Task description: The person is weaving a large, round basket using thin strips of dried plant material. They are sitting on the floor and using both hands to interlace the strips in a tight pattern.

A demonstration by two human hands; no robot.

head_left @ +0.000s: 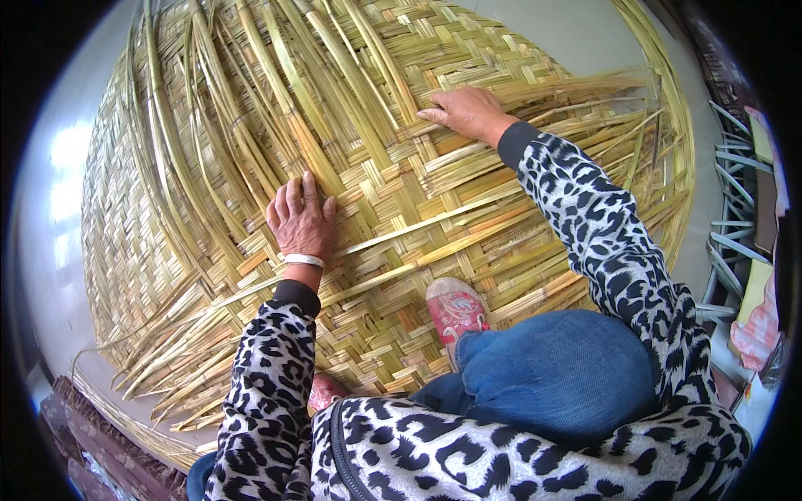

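A large mat (pixel 368 334) of flat yellow-green split reeds spreads over the floor beneath me. My left hand (pixel 302 219) lies on the weave, palm down, its fingers stretched out over the lower ends of long lengthwise strips (pixel 284 100). Farther off and to the right, my right hand (pixel 469 113) is closed at a crosswise reed strip (pixel 543 90), thumb pointing left; its fingertips are partly hidden. Crosswise strips (pixel 451 219) run between my hands and my feet, several of them loose at their ends.
My shoe (pixel 455 311) stands on the mat, beside my bent knee (pixel 555 376). Loose reed ends (pixel 180 367) fan out at the lower left. Long reeds curve along the right edge. A metal rack (pixel 731 225) stands at the far right, and brown patterned fabric (pixel 104 438) lies lower left.
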